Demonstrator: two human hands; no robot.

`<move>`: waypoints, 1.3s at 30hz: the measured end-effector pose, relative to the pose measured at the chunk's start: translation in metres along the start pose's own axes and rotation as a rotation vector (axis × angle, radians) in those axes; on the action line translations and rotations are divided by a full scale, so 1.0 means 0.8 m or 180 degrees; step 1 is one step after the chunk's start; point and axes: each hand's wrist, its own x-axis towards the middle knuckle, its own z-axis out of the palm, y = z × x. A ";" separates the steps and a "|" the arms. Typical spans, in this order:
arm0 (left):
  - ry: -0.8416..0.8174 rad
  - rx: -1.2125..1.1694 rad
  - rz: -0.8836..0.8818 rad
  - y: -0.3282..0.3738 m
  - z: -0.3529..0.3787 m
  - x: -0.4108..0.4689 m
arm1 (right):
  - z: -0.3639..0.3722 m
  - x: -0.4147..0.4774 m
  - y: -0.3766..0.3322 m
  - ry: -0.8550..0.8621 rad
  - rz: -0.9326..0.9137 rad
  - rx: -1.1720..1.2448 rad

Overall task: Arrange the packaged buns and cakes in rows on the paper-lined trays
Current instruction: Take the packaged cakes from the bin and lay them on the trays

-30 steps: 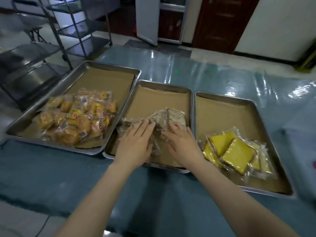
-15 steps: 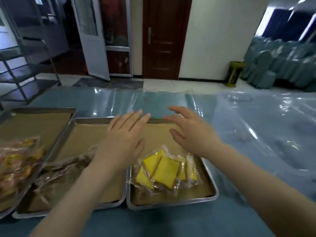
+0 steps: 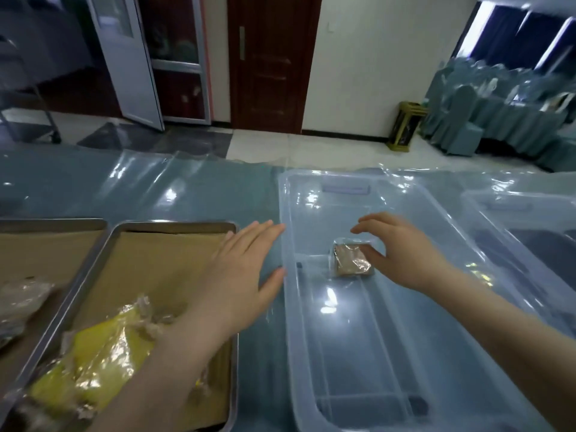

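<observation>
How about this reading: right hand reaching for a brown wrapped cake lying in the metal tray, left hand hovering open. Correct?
Not quite. The head view shows the brown wrapped cake lying in the clear plastic bin, not the metal tray. The right hand does reach for it, its grip not clearly closed, and the left hand hovers open.

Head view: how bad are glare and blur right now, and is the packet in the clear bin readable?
Head view: white glare patches on the plastic sheet and on the floor of the clear bin; the brown packet by the right hand is fairly sharp, wrapper shiny, no label legible; the yellow cakes at lower left are smeared by blur; the wide lens bends lines near the edges.
</observation>
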 end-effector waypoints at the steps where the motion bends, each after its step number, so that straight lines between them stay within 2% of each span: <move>1: -0.0090 -0.0136 -0.0087 0.006 0.013 0.010 | 0.009 0.012 0.022 -0.0131 0.0079 -0.0078; 5: -0.0564 -0.0468 -0.0421 0.021 0.054 0.055 | 0.057 0.061 0.088 -0.0838 0.0413 -0.0424; 8: -0.0857 -0.0283 -0.0453 0.018 0.073 0.076 | 0.098 0.094 0.119 -0.1225 0.0623 -0.0525; 11: -0.0845 0.0000 -0.0426 0.012 0.084 0.079 | 0.140 0.111 0.143 -0.1378 0.0644 -0.0708; 17: -0.0804 0.0067 -0.0469 0.012 0.083 0.075 | 0.215 0.107 0.177 -0.1138 0.0622 -0.1147; 22: -0.0830 0.0082 -0.0506 0.015 0.082 0.076 | 0.227 0.110 0.192 -0.1104 0.0669 -0.1246; 26: -0.0772 -0.0102 -0.0455 0.015 0.082 0.075 | 0.213 0.107 0.181 -0.0696 0.0529 -0.1417; 31: -0.0496 -0.0567 -0.0525 0.014 0.081 0.069 | 0.177 0.099 0.160 -0.0926 0.0601 -0.0967; 36: -0.0362 -0.0682 -0.0559 0.015 0.069 0.062 | 0.120 0.087 0.113 -0.0419 0.0310 -0.0935; 39: -0.0280 -0.0731 -0.0412 0.009 0.051 0.046 | 0.077 0.076 0.061 -0.0076 0.0286 -0.0394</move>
